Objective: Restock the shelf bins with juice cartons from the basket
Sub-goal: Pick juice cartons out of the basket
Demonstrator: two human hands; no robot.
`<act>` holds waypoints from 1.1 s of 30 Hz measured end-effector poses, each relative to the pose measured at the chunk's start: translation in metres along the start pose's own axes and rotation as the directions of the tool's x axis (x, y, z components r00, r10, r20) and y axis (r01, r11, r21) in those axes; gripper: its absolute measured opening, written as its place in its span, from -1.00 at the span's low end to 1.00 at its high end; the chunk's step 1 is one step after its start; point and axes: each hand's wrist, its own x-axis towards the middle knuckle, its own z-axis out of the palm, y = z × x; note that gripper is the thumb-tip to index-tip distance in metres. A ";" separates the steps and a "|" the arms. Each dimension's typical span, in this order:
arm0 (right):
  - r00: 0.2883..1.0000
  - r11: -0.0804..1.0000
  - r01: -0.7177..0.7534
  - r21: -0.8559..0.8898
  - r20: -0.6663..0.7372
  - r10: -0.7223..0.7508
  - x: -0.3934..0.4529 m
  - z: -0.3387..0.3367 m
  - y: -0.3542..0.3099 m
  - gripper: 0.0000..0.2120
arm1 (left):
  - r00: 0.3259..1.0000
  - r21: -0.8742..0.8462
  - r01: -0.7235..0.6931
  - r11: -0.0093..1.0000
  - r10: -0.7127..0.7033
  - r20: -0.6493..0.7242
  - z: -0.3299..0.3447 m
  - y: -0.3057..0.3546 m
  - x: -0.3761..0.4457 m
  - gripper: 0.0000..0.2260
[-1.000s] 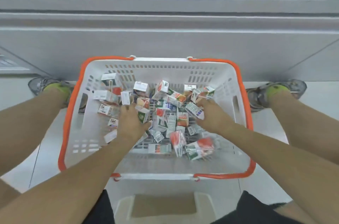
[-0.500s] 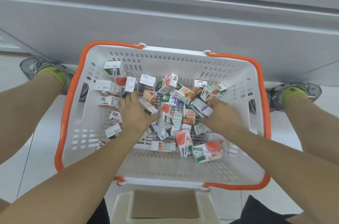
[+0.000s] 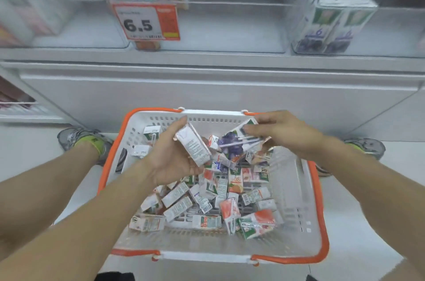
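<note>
Juice cartons [image 3: 207, 202] lie jumbled in a white, orange-rimmed basket [image 3: 305, 200] at lower centre, on a pale tiled floor [image 3: 27, 156] below a grey shelf [image 3: 207, 60]. Clear shelf bins [image 3: 230, 27] line the top of the frame, one behind a "6.5" price tag [image 3: 147, 22]. Left hand [image 3: 174, 154] curls around a white carton [image 3: 193, 146] above the basket. Right hand [image 3: 285, 133] pinches a purple-printed carton [image 3: 234, 140] (grape, seemingly) just beside it.
</note>
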 end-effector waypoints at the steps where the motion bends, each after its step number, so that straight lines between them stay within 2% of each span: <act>1: 1.000 0.999 0.027 0.047 -0.012 -0.026 -0.005 -0.005 -0.012 -0.68 | 1.000 0.026 0.000 1.000 -0.001 0.021 0.008 0.016 -0.009 -0.40; 5: 0.996 0.946 0.087 0.314 -0.053 -0.074 -0.020 -0.007 -0.042 -0.70 | 0.992 0.156 -0.082 0.984 0.065 0.113 0.038 0.070 -0.047 -0.46; 8: 0.994 0.865 0.104 0.491 -0.069 -0.081 -0.025 0.003 -0.055 -0.64 | 0.974 0.285 -0.151 0.947 0.093 0.206 0.049 0.091 -0.068 -0.40; 11: 0.992 0.866 0.112 0.486 -0.101 -0.072 -0.025 0.013 -0.067 -0.70 | 0.961 0.499 -0.277 0.821 0.239 0.139 0.056 0.099 -0.071 -0.58; 14: 0.991 0.872 0.135 0.470 -0.088 -0.106 -0.022 0.021 -0.081 -0.78 | 0.921 0.584 -0.371 0.722 0.369 0.128 0.060 0.100 -0.070 -0.68; 17: 0.988 0.837 0.147 0.527 -0.042 -0.147 -0.017 0.026 -0.094 -0.74 | 0.881 0.544 -0.462 0.701 0.433 0.191 0.062 0.101 -0.069 -0.77; 19: 0.982 0.822 0.155 0.549 0.004 -0.188 -0.013 0.022 -0.101 -0.61 | 0.849 0.477 -0.518 0.711 0.494 0.186 0.065 0.108 -0.068 -0.83; 21: 0.953 0.798 0.184 0.574 0.095 -0.288 -0.013 0.015 -0.109 -0.45 | 0.821 0.395 -0.561 0.727 0.549 0.156 0.065 0.117 -0.068 -0.87; 23: 0.912 0.769 0.243 0.591 0.130 -0.388 -0.015 0.008 -0.116 -0.34 | 0.809 0.330 -0.580 0.745 0.573 0.130 0.066 0.125 -0.070 -0.81; 25: 0.895 0.809 0.382 0.447 0.038 -0.444 -0.016 0.005 -0.122 -0.34 | 0.813 0.320 -0.574 0.754 0.572 0.112 0.068 0.129 -0.072 -0.67; 28: 0.826 0.808 0.561 0.182 -0.189 -0.531 -0.016 0.007 -0.130 -0.55 | 0.830 0.320 -0.552 0.770 0.542 0.129 0.079 0.129 -0.072 -0.60; 30: 0.731 0.753 0.652 0.090 -0.339 -0.593 -0.020 0.001 -0.133 -0.61 | 0.844 0.258 -0.536 0.804 0.514 0.154 0.089 0.129 -0.070 -0.67; 32: 0.589 0.689 0.724 -0.027 -0.495 -0.639 -0.029 -0.017 -0.135 -0.65 | 0.850 0.163 -0.520 0.839 0.488 0.197 0.101 0.127 -0.066 -0.85; 33: 0.514 0.664 0.743 -0.086 -0.563 -0.648 -0.036 -0.030 -0.136 -0.68 | 0.849 0.139 -0.516 0.845 0.483 0.216 0.107 0.126 -0.064 -0.88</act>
